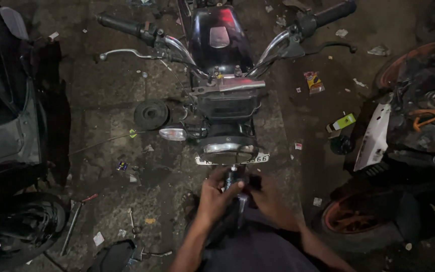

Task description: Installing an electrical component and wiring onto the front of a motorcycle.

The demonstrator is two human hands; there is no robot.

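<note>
Below 1 motorcycle [222, 75], 2 hands [216, 197] grip 1 tool [231, 182].

Dirty paved floor [106, 90] strewn with wrappers [313, 82], a wrench [71, 226]

Part btwn hands [237, 194] blurred, unidentifiable

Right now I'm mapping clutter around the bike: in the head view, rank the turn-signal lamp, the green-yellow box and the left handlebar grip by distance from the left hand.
1. Turn-signal lamp: just above the left hand, beside the headlight.
2. Green-yellow box: on the ground, up and to the right.
3. Left handlebar grip: at the top left of the view.
</note>
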